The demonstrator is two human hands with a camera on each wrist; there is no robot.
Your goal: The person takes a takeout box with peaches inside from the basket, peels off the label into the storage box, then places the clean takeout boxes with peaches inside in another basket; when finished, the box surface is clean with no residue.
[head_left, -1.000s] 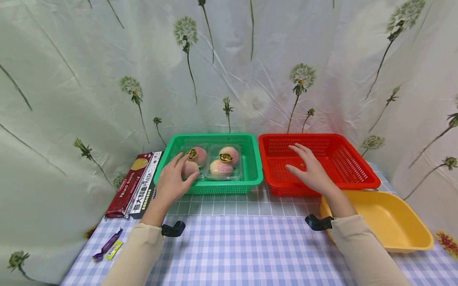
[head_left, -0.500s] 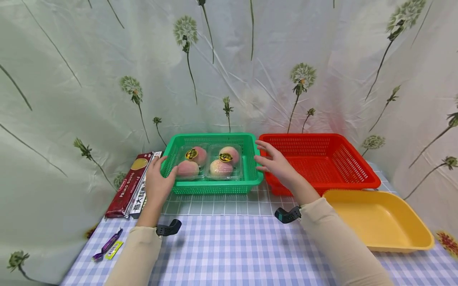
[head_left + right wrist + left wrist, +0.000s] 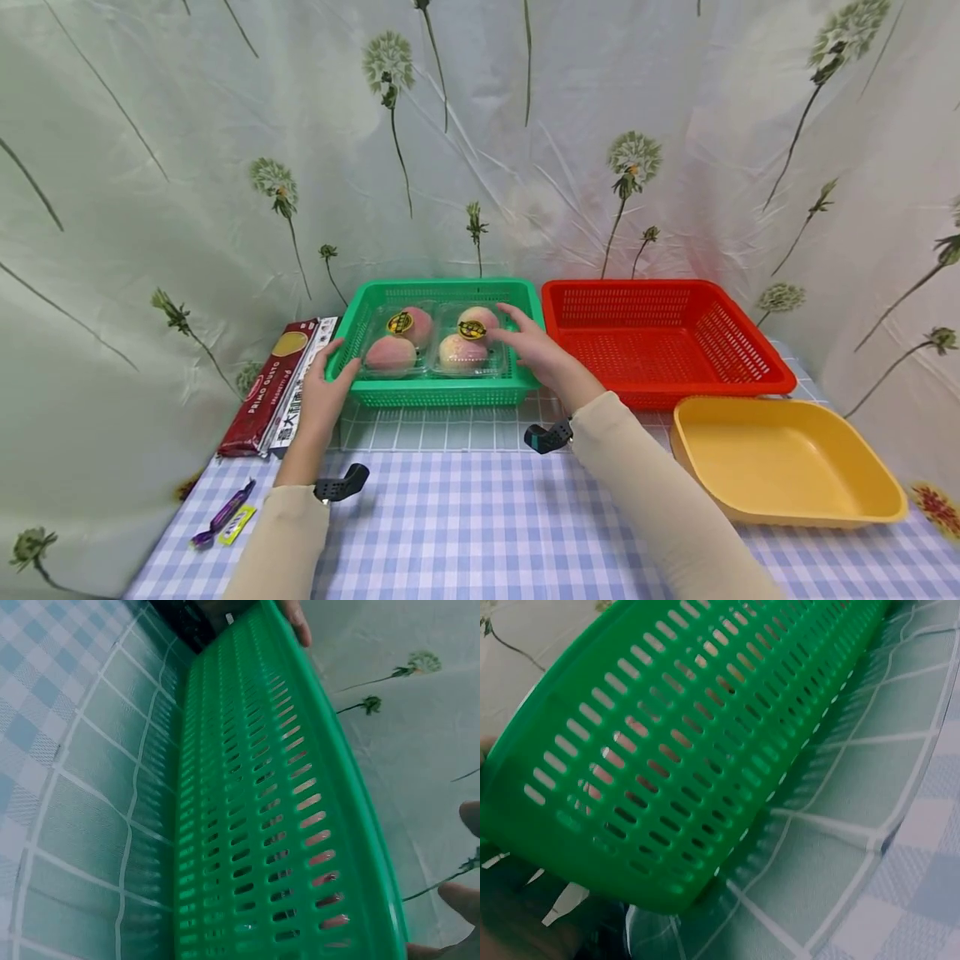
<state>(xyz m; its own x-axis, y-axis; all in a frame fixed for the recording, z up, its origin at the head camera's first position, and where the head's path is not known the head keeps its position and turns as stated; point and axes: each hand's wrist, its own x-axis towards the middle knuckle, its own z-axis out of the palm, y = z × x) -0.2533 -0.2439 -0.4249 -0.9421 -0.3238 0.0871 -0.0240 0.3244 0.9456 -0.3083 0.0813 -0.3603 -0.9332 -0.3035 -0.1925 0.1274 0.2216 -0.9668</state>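
Two clear plastic boxes of pinkish peaches with yellow-and-black stickers sit side by side in a green slotted basket point(image 3: 442, 394): a left box point(image 3: 392, 353) and a right box point(image 3: 463, 352). My left hand point(image 3: 322, 398) is at the basket's left end, thumb and fingers spread apart around the rim. Over the basket's right side reaches my right hand point(image 3: 534, 348), its fingers extended above the edge of the right box and overlapping it in the head view. In the right wrist view, fingertips of the right hand point(image 3: 461, 904) show beside the basket rim.
A red basket point(image 3: 675, 387) stands to the right, with a yellow tray point(image 3: 787, 467) in front of it. Left of the green basket lie a red spaghetti pack point(image 3: 270, 392) and a black-and-white pasta pack point(image 3: 288, 425). A purple-wrapped candy point(image 3: 225, 515) and a small yellow packet point(image 3: 237, 525) lie at front left.
My right hand has moved left from over the red basket to the green basket's right side. My left hand has drawn back left from over the left peach box to the green basket's left end.
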